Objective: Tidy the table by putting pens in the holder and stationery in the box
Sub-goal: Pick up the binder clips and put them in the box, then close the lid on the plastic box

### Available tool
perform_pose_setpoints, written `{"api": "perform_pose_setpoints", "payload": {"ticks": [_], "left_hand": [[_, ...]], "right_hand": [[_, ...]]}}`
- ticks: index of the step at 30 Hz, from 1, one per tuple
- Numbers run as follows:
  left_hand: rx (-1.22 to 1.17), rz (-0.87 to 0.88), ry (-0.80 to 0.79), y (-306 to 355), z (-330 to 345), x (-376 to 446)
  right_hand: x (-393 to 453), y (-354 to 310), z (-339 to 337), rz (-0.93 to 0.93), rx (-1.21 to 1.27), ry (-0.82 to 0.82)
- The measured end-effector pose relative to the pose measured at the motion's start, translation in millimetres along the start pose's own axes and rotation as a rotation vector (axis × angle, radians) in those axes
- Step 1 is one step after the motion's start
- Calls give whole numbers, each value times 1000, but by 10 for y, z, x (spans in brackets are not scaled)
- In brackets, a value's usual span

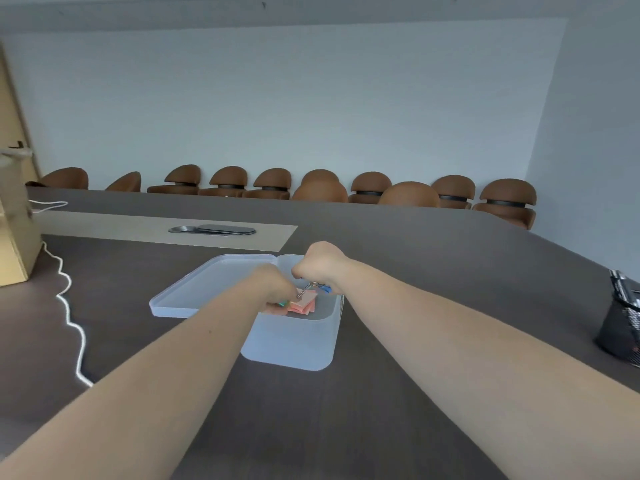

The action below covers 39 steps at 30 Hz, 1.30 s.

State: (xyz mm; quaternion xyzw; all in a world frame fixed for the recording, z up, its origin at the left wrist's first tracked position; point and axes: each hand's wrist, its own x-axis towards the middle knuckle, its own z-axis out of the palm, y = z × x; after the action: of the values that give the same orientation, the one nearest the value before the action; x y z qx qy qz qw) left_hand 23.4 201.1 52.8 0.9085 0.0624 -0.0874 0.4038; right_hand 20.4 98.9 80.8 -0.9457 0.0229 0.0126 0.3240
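Observation:
A translucent plastic box stands open in the middle of the dark table, its lid lying flat to the left. Both hands are over the box's opening. My left hand is curled down inside it, fingers closed on small items, with pink sticky notes and a green bit showing beneath. My right hand is a fist above the far rim, with a blue binder clip and its metal loops just under it; whether it grips the clip is unclear. A black mesh pen holder with pens stands at the right edge.
A white cord snakes across the table at the left, beside a cardboard box. A metal cable hatch sits in the table's pale strip beyond. Brown chairs line the far side.

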Motion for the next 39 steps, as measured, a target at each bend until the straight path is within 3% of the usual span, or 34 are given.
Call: {"api": "perform_pose_setpoints", "payload": {"ticks": [5,9,15,18,22,24,27,33,36,39], "left_hand": [[118,61,44,-82,-23,-4],[239,88,168,-109,-54,-56],[363,140,331,-96,-56,-228],[344,147,417,-142,-97,-292],[352,4,424,-367,-217,-376],[273,-115,345,-557,-259,-408],[-52,-261,244,-850,-219,-401],[-856,-166,417,-828,-134,-359],[-925,-78,528,-709,-180,-386],[-732,98,648,-584,-189,-483]], "right_hand": [[10,-6,218,54,-64,-54],[-14,52,257,115,-73,-75],[-150,96,242,0,-230,-44],[-238,142,193,-71,-234,57],[-361,298,108,-12,-248,200],[-408,392,86,70,-236,125],[-417,513,81,142,-137,6],[-421,493,98,192,-93,-66],[-379,506,90,204,-51,-94],[-338,514,58,242,-34,-108]]}}
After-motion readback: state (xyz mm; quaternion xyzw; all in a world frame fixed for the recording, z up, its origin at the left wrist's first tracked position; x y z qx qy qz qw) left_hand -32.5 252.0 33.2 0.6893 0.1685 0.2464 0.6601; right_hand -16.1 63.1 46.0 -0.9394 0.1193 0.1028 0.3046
